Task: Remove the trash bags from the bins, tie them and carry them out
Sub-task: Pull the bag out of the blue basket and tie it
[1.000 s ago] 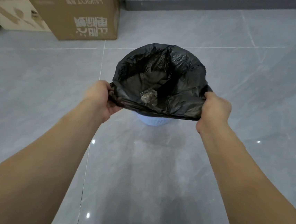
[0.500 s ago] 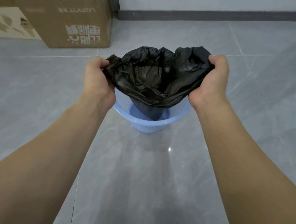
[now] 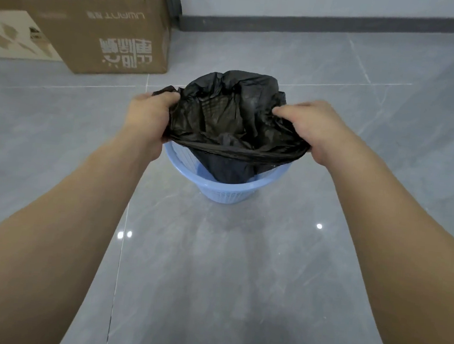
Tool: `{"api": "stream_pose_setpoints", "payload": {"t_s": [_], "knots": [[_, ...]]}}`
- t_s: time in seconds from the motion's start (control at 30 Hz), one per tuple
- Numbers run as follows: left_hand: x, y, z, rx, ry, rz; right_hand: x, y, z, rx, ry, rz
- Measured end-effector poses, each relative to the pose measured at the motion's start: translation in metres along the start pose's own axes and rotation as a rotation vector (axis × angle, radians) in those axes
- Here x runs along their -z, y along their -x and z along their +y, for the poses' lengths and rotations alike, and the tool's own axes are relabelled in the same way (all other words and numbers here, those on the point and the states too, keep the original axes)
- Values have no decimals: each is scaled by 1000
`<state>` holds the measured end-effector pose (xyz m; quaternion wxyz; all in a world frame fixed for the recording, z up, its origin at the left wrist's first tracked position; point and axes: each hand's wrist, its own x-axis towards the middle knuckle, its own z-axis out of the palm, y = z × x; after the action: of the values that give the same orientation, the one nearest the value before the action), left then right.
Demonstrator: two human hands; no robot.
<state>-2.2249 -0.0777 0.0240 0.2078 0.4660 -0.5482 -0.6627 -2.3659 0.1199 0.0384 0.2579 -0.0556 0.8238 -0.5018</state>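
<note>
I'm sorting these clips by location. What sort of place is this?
Probably an indoor room used partly for storage: glossy grey floor tiles, stacked cardboard boxes against the wall, and a small blue bin with a black trash bag.

Head view. Left hand (image 3: 149, 120) and right hand (image 3: 311, 128) each grip an opposite side of a black trash bag's (image 3: 231, 116) mouth, its lower part hanging inside a pale blue perforated bin (image 3: 226, 191) on grey floor tiles (image 3: 237, 283). Cardboard boxes (image 3: 101, 29) stand beyond, upper left.
</note>
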Motion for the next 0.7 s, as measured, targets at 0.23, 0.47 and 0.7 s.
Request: {"api": "stream_pose_setpoints", "payload": {"t_s": [0.23, 0.47, 0.7], "knots": [[-12, 1, 7, -112, 402, -158, -1, -1, -13, 146, -448, -50], [-5, 7, 13, 110, 844, -243, 6, 1, -15, -31, -1077, -255], [-3, 7, 7, -9, 344, -111, 7, 1, -12, -92, -1067, -229]]}}
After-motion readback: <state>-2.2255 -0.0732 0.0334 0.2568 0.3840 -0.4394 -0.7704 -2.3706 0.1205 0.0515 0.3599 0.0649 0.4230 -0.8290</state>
